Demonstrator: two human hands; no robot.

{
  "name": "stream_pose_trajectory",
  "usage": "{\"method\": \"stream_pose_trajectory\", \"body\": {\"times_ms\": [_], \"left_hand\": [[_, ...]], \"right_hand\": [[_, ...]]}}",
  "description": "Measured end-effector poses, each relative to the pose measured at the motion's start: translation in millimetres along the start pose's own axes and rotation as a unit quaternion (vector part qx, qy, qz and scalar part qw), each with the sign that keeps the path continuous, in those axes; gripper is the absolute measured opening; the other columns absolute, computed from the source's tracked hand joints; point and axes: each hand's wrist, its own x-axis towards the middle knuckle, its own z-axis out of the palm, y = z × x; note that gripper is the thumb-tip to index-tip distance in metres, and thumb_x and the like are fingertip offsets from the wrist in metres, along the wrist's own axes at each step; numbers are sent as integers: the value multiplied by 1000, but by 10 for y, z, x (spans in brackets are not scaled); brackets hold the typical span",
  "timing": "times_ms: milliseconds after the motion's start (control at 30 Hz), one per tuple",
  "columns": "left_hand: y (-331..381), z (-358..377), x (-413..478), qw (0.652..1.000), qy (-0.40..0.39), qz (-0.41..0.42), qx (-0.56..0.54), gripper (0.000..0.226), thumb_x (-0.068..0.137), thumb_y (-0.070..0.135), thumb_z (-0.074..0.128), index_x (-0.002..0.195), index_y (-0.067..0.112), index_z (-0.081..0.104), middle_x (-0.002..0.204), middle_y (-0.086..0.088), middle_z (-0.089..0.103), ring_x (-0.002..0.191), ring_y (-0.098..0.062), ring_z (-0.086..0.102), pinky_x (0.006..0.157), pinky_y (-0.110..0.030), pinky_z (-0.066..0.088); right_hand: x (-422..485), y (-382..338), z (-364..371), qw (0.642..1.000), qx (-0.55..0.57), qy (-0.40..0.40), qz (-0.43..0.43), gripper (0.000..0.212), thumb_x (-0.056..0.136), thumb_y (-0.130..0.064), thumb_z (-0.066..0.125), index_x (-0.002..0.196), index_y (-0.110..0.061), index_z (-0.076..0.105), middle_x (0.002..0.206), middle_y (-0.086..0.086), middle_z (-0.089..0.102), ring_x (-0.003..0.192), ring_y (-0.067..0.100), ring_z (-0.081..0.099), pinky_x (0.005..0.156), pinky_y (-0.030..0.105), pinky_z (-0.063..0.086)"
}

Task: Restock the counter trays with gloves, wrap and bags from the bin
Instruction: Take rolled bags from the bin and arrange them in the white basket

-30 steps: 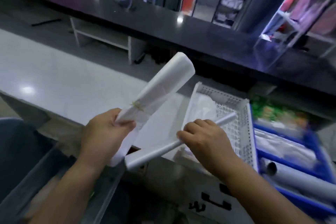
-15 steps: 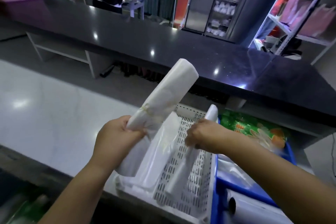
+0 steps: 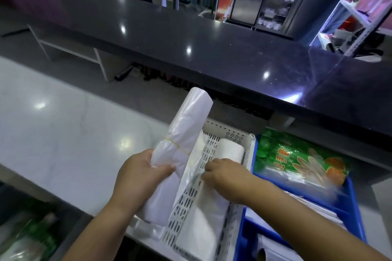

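My left hand (image 3: 140, 172) grips a bundle of white plastic bags (image 3: 186, 131) tied with a yellow rubber band, tilted up and to the right over the left side of a white perforated tray (image 3: 231, 133). My right hand (image 3: 224, 172) is down inside the tray, fingers curled on a slim white roll (image 3: 230, 149) that lies along the right compartment. More white bags (image 3: 201, 229) lie in the tray under my right wrist. A perforated divider (image 3: 191, 195) splits the tray lengthwise.
A blue tray (image 3: 352, 203) to the right holds green glove packets (image 3: 297, 154) and clear wrap. A dark raised counter (image 3: 191, 48) runs behind. The white worktop (image 3: 63, 123) stretches left. A bin with green packets (image 3: 27, 235) sits low left. A person stands beyond the counter.
My right hand has lowered the slim roll from above the tray into its right compartment. My left hand has kept the banded bundle upright beside it.
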Motion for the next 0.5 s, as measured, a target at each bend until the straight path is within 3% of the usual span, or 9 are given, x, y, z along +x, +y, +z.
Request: {"method": "stream_pose_trajectory", "body": {"times_ms": [133, 233, 367, 500], "left_hand": [[4, 178, -44, 998, -50, -12, -18, 27, 51, 44, 72, 76, 36, 69, 67, 9, 73, 62, -7, 68, 62, -35, 56], [-9, 353, -95, 993, -96, -47, -41, 29, 52, 37, 75, 74, 18, 69, 68, -3, 73, 67, -15, 69, 64, -34, 54], [-172, 488, -123, 980, -138, -34, 138, 28, 81, 35, 61, 86, 14, 43, 74, 3, 55, 65, -11, 52, 52, -26, 36], [-204, 457, -118, 960, -142, 13, 240, 25, 88, 37, 50, 87, 19, 32, 71, 4, 52, 62, -10, 50, 47, -25, 32]], "right_hand": [[-217, 157, -14, 992, 54, 53, 96, 31, 87, -20, 48, 116, -21, 58, 112, 3, 60, 103, 26, 52, 83, 36, 42], [-382, 208, -37, 984, 74, 74, 147, 33, 89, -24, 46, 119, -27, 59, 114, -3, 62, 108, 22, 50, 88, 32, 40], [-471, 195, -90, 975, 95, 89, 180, 32, 92, -27, 45, 121, -29, 57, 116, -7, 61, 111, 16, 49, 90, 28, 39], [-437, 78, -128, 970, 112, 97, 192, 31, 92, -27, 45, 121, -28, 57, 116, -6, 62, 110, 17, 50, 90, 30, 39]]}}
